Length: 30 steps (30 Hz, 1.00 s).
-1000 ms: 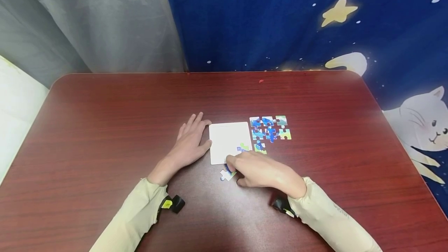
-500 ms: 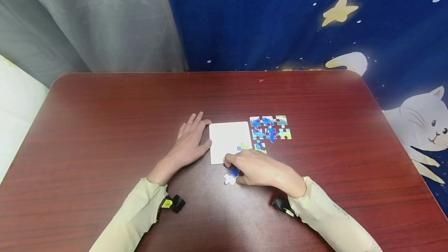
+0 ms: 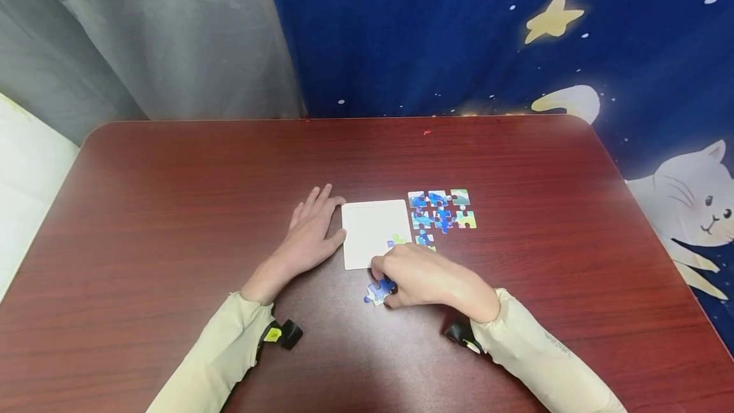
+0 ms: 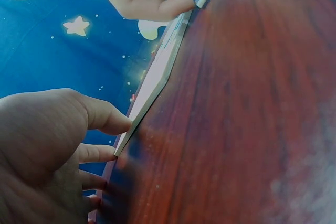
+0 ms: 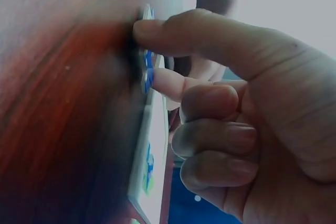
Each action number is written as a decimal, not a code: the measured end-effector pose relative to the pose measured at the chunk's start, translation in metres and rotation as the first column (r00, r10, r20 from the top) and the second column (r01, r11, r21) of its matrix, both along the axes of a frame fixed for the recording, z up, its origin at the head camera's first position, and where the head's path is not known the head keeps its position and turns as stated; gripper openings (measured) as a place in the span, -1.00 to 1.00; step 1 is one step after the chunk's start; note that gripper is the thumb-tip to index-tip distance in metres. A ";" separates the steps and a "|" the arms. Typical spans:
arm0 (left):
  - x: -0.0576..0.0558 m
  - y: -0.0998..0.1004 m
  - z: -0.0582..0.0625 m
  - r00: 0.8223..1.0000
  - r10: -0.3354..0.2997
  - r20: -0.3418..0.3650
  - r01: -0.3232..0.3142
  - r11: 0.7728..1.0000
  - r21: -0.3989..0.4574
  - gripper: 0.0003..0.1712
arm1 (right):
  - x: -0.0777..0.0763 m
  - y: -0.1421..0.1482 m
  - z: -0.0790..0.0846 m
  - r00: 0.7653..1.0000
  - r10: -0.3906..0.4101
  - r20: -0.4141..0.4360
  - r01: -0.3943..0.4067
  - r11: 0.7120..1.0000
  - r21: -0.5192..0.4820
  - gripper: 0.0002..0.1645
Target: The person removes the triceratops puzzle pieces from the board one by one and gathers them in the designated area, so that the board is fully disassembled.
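A white square puzzle board (image 3: 375, 228) lies on the table, with a green and purple puzzle piece (image 3: 397, 240) near its lower right corner. My left hand (image 3: 308, 234) rests flat with spread fingers, its thumb and index finger touching the board's left edge. In the left wrist view, the thumb (image 4: 110, 116) presses near the board's corner. Just below the board's front edge, my right hand (image 3: 421, 276) pinches a blue and white puzzle piece (image 3: 378, 290) between thumb and index finger. In the right wrist view, its other fingers (image 5: 218, 140) are curled into the palm.
Several loose puzzle pieces (image 3: 443, 217) lie in rows right of the board; the lowest one is partly behind the right hand. The dark red wooden table (image 3: 189, 196) reaches back to a grey curtain (image 3: 189, 37) and a blue starry curtain (image 3: 413, 30).
The blue and white piece has turned in my right fingers and shifted slightly, showing more of its blue face. My left hand and the board have stayed in place.
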<state>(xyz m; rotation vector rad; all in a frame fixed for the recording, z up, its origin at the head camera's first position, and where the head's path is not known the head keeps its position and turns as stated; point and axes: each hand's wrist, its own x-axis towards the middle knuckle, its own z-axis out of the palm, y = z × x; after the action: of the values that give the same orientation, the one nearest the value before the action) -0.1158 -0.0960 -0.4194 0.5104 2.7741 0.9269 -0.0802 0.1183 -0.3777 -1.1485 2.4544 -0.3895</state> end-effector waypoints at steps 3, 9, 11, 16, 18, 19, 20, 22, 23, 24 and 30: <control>0.000 -0.001 0.000 1.000 0.002 0.001 -0.002 1.000 0.000 -0.42 | 0.000 0.002 0.006 1.000 -0.010 0.009 0.011 1.000 -0.018 -0.74; 0.000 -0.001 -0.001 1.000 0.005 0.002 -0.005 1.000 -0.005 -0.42 | -0.007 0.014 0.019 0.999 -0.045 -0.024 0.044 0.998 -0.046 -0.77; 0.000 -0.001 -0.001 1.000 0.001 0.007 -0.001 1.000 -0.004 -0.42 | -0.009 0.020 0.023 0.997 -0.068 -0.035 0.067 0.997 -0.039 -0.75; 0.001 0.000 0.001 1.000 -0.004 0.010 0.004 1.000 0.003 -0.41 | -0.014 0.040 0.030 0.991 -0.122 -0.050 0.121 0.992 -0.021 -0.73; 0.001 0.000 0.001 1.000 -0.003 0.009 0.003 1.000 0.003 -0.41 | -0.016 0.050 0.031 0.987 -0.152 -0.049 0.151 0.988 -0.015 -0.74; 0.001 0.000 0.002 1.000 -0.004 0.008 0.004 1.000 0.002 -0.41 | -0.017 0.055 0.031 0.984 -0.171 -0.048 0.171 0.985 -0.013 -0.73; 0.000 0.000 0.002 1.000 -0.004 0.008 0.004 1.000 0.002 -0.41 | -0.017 0.059 0.031 0.980 -0.191 -0.050 0.190 0.982 -0.008 -0.72; 0.000 0.000 0.001 1.000 -0.006 0.006 0.006 1.000 0.001 -0.41 | -0.019 0.068 0.030 0.972 -0.230 -0.049 0.230 0.973 -0.007 -0.70; 0.000 0.000 0.001 1.000 -0.006 0.007 0.006 1.000 0.001 -0.41 | -0.020 0.072 0.029 0.968 -0.247 -0.049 0.247 0.969 -0.003 -0.68; 0.000 0.000 0.001 1.000 -0.005 0.008 0.005 1.000 0.001 -0.41 | -0.021 0.076 0.029 0.964 -0.261 -0.052 0.262 0.965 0.001 -0.67; 0.001 0.000 0.001 1.000 -0.003 0.013 0.003 1.000 0.001 -0.41 | -0.027 0.090 0.026 0.948 -0.310 -0.074 0.313 0.949 0.036 -0.65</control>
<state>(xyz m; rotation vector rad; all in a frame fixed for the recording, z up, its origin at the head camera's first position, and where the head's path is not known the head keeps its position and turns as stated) -0.1152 -0.0960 -0.4180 0.5059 2.7607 0.9273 -0.1070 0.2079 -0.3522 -0.7634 2.6958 -0.3857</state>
